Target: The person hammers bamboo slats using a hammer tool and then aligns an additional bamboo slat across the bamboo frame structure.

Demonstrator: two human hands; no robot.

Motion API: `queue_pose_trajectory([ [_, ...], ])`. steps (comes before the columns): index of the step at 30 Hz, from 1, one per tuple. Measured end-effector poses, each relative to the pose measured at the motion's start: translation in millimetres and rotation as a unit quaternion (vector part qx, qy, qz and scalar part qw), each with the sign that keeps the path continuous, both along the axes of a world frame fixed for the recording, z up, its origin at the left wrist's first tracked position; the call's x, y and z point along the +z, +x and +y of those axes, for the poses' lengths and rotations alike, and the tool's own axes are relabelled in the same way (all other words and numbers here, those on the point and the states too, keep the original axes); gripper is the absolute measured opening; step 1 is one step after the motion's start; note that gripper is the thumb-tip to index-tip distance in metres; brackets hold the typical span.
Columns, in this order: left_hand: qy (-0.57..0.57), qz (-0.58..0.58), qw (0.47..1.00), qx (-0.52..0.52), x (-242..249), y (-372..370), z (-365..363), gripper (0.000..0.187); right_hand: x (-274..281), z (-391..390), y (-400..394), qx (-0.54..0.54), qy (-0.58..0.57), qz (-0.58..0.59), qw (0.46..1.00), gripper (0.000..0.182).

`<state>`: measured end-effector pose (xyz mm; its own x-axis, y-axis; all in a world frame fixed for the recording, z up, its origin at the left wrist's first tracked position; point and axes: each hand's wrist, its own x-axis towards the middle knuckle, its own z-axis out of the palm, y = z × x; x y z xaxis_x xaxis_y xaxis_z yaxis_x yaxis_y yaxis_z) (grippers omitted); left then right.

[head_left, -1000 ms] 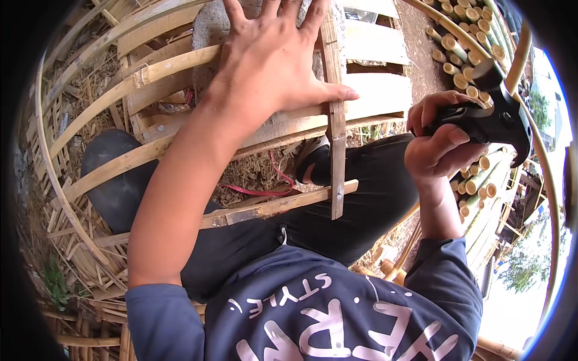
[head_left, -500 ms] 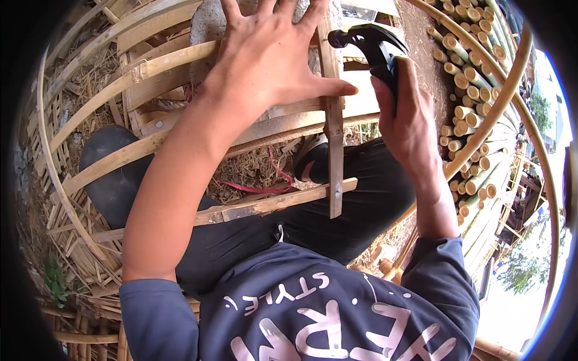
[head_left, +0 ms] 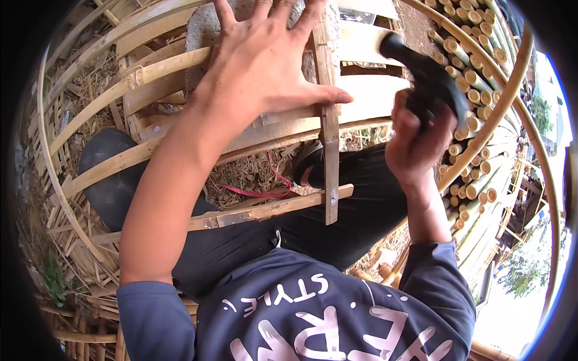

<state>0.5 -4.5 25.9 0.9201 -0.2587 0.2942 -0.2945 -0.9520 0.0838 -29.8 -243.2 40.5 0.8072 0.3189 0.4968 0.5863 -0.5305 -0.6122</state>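
My left hand lies spread over the bamboo frame, its thumb reaching across an upright wooden strip. Beneath that hand is a rough concrete block, mostly covered by it. Gripped in my right hand is a black claw hammer, blurred by motion and held off to the right of the strip. At its lower end the strip crosses a bamboo slat that lies above my lap.
Stacked bamboo poles stand at the right, behind a curved bamboo pole. Curved slats span the left side. A pink ribbon rests on dry shavings between my legs.
My right hand has swung the hammer away from the strip, up and to the right. The left hand stays spread on the frame, which has shifted slightly in view.
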Motion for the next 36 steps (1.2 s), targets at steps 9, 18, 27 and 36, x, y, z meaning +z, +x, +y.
queue_pose_trajectory([
  [9,0.015,0.084,0.996,-0.002,15,-10,-9,0.143,30,12,11,0.053,-0.223,0.04,0.973,0.026],
  [18,-0.007,0.06,0.998,-0.005,5,-3,-6,0.14,28,11,-1,0.003,-0.096,0.029,0.995,0.033],
  [27,-0.053,0.068,0.996,-0.033,13,1,-3,0.136,18,15,15,0.016,-0.235,0.008,0.972,0.046],
  [36,-0.055,0.031,0.997,-0.036,-6,3,-1,0.135,28,15,1,0.003,-0.145,0.051,0.988,0.021],
])
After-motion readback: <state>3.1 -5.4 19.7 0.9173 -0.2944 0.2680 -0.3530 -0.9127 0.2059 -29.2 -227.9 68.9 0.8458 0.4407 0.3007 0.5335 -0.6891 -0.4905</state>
